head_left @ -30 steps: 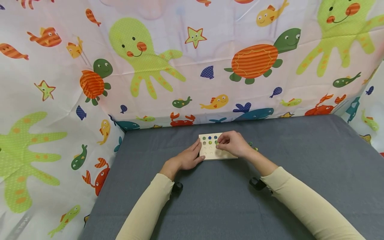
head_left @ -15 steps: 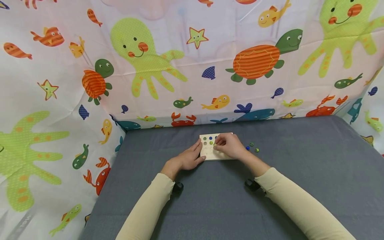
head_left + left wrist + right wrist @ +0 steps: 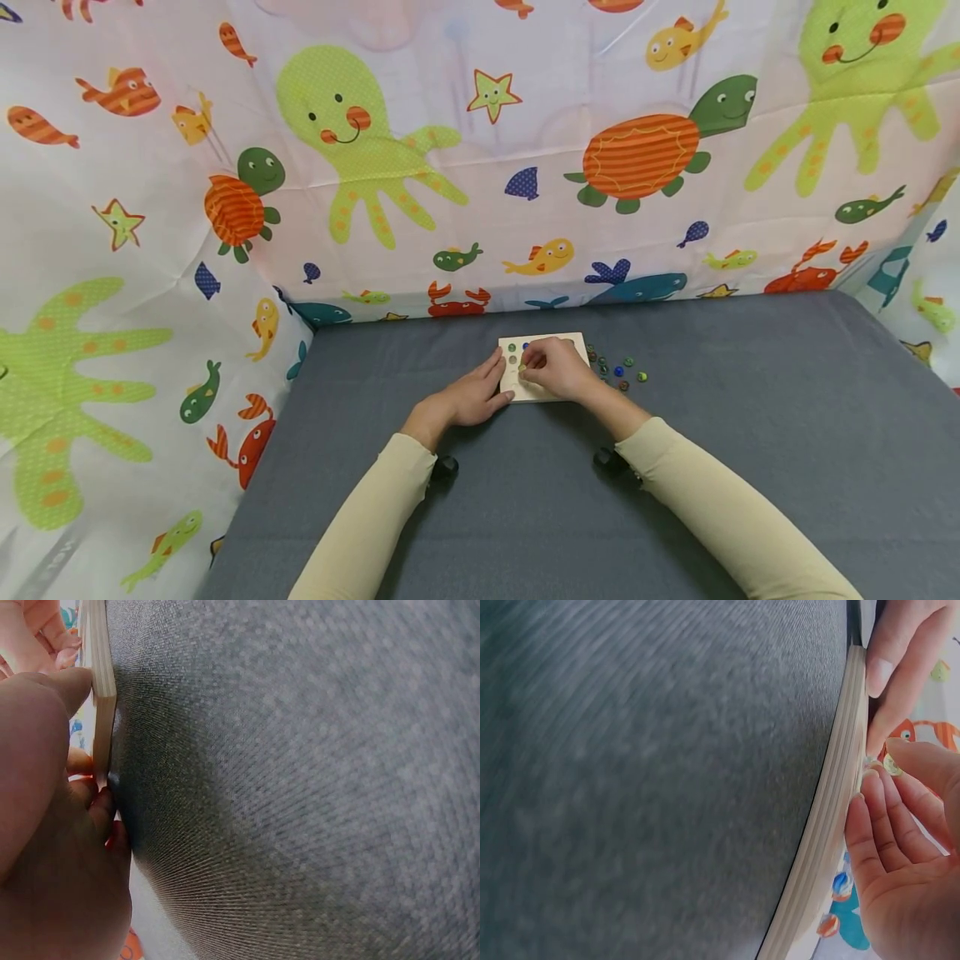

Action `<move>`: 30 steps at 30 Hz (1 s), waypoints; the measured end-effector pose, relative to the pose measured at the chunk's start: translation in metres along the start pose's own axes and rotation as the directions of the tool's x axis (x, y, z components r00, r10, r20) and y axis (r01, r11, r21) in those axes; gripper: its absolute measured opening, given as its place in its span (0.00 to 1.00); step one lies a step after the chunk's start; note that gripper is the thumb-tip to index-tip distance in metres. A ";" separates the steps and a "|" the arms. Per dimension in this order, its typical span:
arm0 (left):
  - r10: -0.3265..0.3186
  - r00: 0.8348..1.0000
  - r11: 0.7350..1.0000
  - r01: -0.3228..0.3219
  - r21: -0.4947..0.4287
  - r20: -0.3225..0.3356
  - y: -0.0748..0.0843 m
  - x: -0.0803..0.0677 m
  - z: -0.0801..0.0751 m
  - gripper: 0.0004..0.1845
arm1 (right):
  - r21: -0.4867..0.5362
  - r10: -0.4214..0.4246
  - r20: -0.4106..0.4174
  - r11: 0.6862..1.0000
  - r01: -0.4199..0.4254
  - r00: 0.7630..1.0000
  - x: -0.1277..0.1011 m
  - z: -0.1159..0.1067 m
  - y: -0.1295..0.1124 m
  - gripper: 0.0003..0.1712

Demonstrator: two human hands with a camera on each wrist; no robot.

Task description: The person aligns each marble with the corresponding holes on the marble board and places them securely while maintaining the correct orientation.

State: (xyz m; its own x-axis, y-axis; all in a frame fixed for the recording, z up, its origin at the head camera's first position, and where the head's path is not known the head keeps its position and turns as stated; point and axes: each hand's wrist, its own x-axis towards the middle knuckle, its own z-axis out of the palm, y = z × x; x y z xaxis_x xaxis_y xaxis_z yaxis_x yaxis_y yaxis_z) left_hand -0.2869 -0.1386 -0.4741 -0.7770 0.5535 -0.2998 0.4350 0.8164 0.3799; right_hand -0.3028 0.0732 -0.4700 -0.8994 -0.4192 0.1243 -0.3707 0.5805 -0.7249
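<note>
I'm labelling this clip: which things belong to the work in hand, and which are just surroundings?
Part of the job:
- wooden board, steadied by the left hand
- greenish marble pinched in the right hand
- probably the loose marbles beside the board

Just surroundings:
- grey cloth
- sea-animal backdrop

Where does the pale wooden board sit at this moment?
In the head view, the wooden board lies toward the far side of the gray cloth, left hand at its left edge, right hand over it, loose marbles to its right.
</note>
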 end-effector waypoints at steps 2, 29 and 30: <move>0.001 1.000 1.000 -0.001 0.002 0.001 0.000 0.000 0.000 0.40 | -0.005 -0.004 0.002 1.000 0.004 1.000 0.002 0.002 -0.002 0.05; -0.012 1.000 1.000 0.012 -0.012 0.027 -0.013 0.013 0.008 0.41 | -0.086 0.039 -0.025 0.996 -0.041 0.999 0.011 0.015 -0.006 0.04; -0.014 0.999 1.000 0.014 -0.010 0.029 -0.013 0.013 0.008 0.41 | -0.089 0.036 -0.026 0.995 -0.038 0.999 0.011 0.015 -0.006 0.04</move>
State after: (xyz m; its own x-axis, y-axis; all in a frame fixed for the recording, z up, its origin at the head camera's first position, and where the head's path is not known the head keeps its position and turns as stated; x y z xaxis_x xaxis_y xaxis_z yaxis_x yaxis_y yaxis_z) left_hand -0.2991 -0.1408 -0.4899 -0.7692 0.5467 -0.3306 0.4194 0.8224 0.3843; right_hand -0.3071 0.0544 -0.4750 -0.9179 -0.3795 0.1157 -0.3552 0.6561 -0.6659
